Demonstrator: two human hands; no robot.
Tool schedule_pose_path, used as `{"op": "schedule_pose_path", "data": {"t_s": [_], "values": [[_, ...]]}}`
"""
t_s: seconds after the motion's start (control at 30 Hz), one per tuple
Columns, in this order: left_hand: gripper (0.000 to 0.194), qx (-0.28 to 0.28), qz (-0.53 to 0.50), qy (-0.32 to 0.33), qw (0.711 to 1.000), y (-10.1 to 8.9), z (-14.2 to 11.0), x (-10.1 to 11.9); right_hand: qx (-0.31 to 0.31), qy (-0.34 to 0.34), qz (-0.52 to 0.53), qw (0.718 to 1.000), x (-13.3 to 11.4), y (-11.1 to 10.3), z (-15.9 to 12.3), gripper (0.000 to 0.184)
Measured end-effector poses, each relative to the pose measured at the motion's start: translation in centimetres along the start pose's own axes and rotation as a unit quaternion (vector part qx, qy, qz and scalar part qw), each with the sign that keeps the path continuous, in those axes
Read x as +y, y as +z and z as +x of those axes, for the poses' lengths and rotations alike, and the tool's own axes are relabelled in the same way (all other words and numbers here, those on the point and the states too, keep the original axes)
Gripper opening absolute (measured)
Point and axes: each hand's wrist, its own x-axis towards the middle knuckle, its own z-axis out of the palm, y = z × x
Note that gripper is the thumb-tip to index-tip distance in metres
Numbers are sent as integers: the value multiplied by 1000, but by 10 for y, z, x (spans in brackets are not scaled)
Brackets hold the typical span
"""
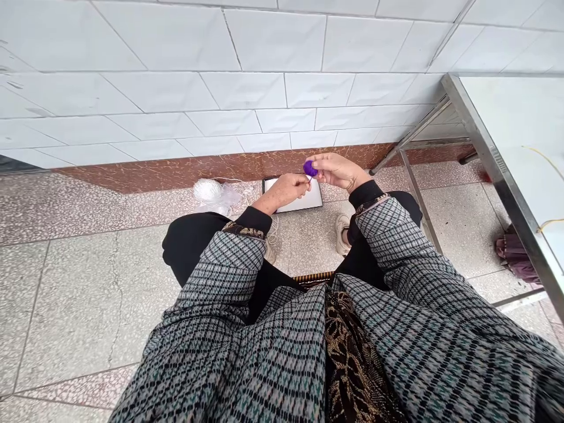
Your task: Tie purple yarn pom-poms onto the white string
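A small purple yarn ball (310, 168) is in the fingers of my right hand (338, 171), gripped from its right side. Close by on the left, my left hand (288, 191) is closed in a pinch at the short purple strand (311, 179) below the ball. Its fingertips are small in view, and their exact hold is partly hidden. Beneath both hands, a white tray with a dark rim (302, 202) lies on the floor, partly covered by my left hand. Left of it sits a ball of white yarn (208, 191) with clear plastic around it.
A tiled wall (282, 91) with a brown skirting rises just in front. To the right stands a metal-framed table (493, 158), its leg near my right knee. A dark maroon bundle (516, 255) is under it. White yarn (274, 230) trails near my shoes.
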Motion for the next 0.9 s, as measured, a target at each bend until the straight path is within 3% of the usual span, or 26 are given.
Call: {"op": "schedule_pose_path", "data": {"t_s": [0.07, 0.17, 0.27, 0.43, 0.6, 0.77, 0.9], "values": [[14, 5, 30, -4, 1000, -3, 0, -3, -36, 25, -100, 994, 0, 0, -3, 15], [20, 18, 86, 2, 996, -7, 0, -4, -54, 65, -258, 963, 3, 1, -3, 21], [23, 18, 99, 6, 995, -8, -1, -2, -40, 83, -323, 942, 7, 4, 1, 22], [15, 51, 39, 6, 998, -4, -2, 0, 112, 45, -219, 968, 9, 9, 8, 22], [14, 70, 44, 43, 996, -1, -2, 0, 175, 34, -69, 982, 11, 12, 13, 24], [14, 56, 17, 28, 998, 0, 0, 0, 131, 22, 53, 990, 5, 11, 9, 24], [14, 40, 3, 5, 999, 1, 0, -1, 73, 28, 67, 995, 2, 10, 3, 25]]}}
